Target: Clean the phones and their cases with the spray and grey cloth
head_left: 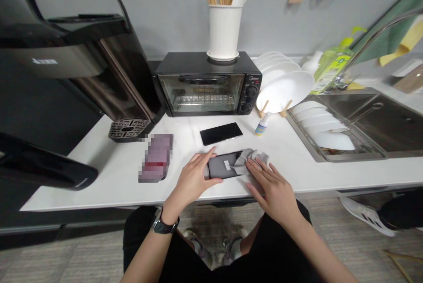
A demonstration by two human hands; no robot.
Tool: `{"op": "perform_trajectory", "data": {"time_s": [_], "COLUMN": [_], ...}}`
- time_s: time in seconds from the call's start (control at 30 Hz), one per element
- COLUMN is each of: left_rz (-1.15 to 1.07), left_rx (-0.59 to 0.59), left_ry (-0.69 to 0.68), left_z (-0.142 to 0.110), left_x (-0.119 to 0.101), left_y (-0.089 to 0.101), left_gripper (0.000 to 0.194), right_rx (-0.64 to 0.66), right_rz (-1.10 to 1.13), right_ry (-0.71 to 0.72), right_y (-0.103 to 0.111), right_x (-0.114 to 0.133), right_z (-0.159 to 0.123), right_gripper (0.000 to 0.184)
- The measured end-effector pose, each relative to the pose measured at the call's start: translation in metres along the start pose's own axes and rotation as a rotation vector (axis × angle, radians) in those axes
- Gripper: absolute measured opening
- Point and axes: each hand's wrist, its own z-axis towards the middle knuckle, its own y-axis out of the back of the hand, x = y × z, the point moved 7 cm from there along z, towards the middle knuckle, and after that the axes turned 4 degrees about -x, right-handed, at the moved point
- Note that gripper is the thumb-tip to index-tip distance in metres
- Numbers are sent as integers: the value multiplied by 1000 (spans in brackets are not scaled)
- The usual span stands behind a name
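On the white counter lies a dark grey phone (220,167) with a small white label on its upper face. My left hand (194,173) grips its left end, thumb along the near edge and fingers at the far edge. A crumpled light grey cloth (243,159) covers the phone's right end. My right hand (272,188) presses on this cloth, its fingers stretched over it; part of the cloth is hidden beneath them. Just behind lies a second phone (221,134) with a black screen. A small white spray bottle (262,125) with a blue and yellow label stands behind the cloth.
A blurred-out purple item (157,158) lies at left, before a black water dispenser (109,76). A toaster oven (205,85) carries a white chopstick holder (225,27). White plates (286,89) stand racked beside the sink (360,111). Another person's shoe (365,215) shows at lower right.
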Motion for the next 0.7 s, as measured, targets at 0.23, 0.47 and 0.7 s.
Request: {"op": "perform_trajectory", "data": {"time_s": [0.23,0.47,0.7], "left_rz": [-1,-2,28], "left_rx": [-23,4,-20], "left_ry": [3,88,5], "left_z": [4,1,-1], "left_x": [1,10,2], "left_y": [0,-2,1], "left_gripper": [101,98,98], "right_rx": [-76,78,83], "right_rz": [33,291,222], "right_ry": [-93,56,90], "right_y": [-26,-40,-22], "right_x": [33,101,70], "right_z": [30,53,12], "right_gripper": [84,69,57]}}
